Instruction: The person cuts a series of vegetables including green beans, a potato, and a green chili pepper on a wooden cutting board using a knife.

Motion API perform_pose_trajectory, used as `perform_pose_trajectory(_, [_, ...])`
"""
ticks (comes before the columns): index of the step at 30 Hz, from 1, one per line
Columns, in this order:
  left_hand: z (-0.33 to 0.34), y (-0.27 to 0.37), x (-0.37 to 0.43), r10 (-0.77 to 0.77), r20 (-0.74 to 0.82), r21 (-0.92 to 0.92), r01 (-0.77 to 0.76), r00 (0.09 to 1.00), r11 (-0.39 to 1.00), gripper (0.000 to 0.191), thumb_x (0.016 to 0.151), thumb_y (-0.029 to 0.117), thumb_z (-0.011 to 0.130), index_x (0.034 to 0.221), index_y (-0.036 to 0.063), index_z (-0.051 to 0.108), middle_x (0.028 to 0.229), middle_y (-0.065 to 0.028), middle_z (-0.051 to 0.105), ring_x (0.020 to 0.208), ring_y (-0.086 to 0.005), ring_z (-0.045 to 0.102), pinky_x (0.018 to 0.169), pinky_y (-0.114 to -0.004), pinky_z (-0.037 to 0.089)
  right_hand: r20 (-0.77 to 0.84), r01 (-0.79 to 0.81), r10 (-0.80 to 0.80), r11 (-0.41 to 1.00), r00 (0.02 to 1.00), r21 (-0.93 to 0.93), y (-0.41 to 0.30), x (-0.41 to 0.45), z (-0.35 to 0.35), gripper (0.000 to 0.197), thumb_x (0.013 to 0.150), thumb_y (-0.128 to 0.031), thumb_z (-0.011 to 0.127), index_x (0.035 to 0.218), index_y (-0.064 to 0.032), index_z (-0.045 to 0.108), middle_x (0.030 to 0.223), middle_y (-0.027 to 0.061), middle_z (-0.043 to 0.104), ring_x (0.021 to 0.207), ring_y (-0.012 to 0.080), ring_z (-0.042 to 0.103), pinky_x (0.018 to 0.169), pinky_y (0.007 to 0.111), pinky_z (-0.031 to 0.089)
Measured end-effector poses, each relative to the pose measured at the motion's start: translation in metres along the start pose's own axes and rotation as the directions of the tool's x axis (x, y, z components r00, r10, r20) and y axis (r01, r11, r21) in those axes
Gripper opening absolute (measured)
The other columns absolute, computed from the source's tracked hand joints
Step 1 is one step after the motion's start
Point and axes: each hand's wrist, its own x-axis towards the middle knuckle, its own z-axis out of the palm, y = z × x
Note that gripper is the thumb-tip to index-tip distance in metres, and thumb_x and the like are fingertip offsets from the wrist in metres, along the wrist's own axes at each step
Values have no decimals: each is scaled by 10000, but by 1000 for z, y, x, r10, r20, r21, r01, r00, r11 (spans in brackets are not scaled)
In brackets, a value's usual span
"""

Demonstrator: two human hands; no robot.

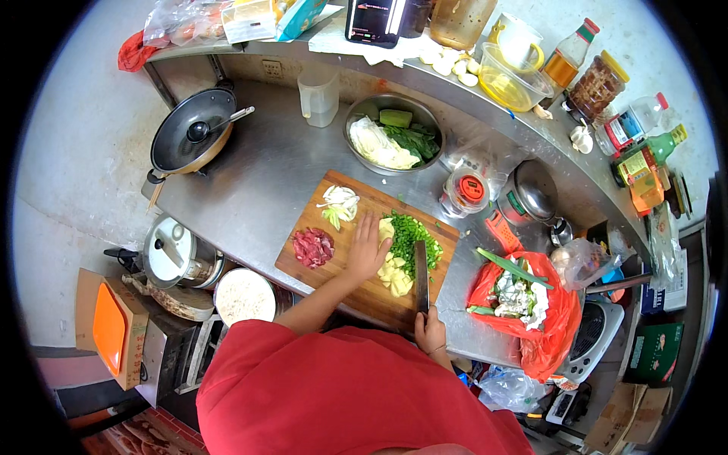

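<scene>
A wooden cutting board (352, 284) lies tilted on the steel counter. My left hand (367, 250) is flat with its fingers stretched out, beside pale yellow slices (395, 274); whether it touches them is hard to tell. In my right hand (430, 330) is the handle of a kitchen knife (421, 278), its blade pointing away from me across the board's right part. Chopped green pieces (409, 238) lie around the blade's far end. Cut red meat (313, 248) sits at the board's left, with white and pale green slices (339, 203) above it.
Beyond the board stand a steel bowl of vegetables (348, 136) and a plastic jug (318, 99). A wok (187, 133) is at the far left. On the right are a lidded plastic container (463, 193), a steel pot (529, 190) and a red plastic bag (560, 330). A loaded shelf (569, 136) runs behind.
</scene>
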Motion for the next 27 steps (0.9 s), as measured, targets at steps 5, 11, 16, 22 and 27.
perform_pose_trajectory(5, [26,5,-19,-56,-47,123,61,997,991,642,922,361,421,1343,-105,289,1423,-289,242,1336,-428,199,1094,-483,168,12,-2,2,1000,1000,0,-2,2,-1,195,891,-194,508,941,-29,416,653,253,587,591,448,577,508,520,447])
perform_pose_trajectory(11, [33,15,-13,-94,-24,112,96,995,989,656,910,364,437,1348,-101,287,1433,-284,226,1346,-425,178,1093,-498,150,29,-19,20,1000,999,-18,2,1,-1,201,891,-199,505,952,-29,418,677,250,595,597,450,577,510,518,452])
perform_pose_trajectory(16, [16,13,-28,0,3,74,0,1000,997,742,871,446,496,1363,-68,287,1445,-271,206,1352,-422,165,1091,-517,132,34,-12,13,1000,999,-23,6,1,0,217,889,-198,505,990,-23,425,687,246,602,596,449,579,511,516,458])
perform_pose_trajectory(22, [-6,31,-62,285,369,159,-362,885,919,947,690,634,625,1413,117,300,1459,-218,213,1357,-414,161,1063,-587,133,16,-7,7,1000,1000,-12,12,2,2,276,885,-192,509,1081,-11,437,707,242,611,607,437,592,526,512,470])
perform_pose_trajectory(27, [9,32,-59,288,309,254,-371,906,893,957,668,655,626,1421,165,296,1477,-197,186,1357,-409,167,1053,-615,125,-32,39,-39,999,999,12,7,2,-5,263,888,-191,504,1075,-17,442,727,242,618,631,441,595,557,508,480])
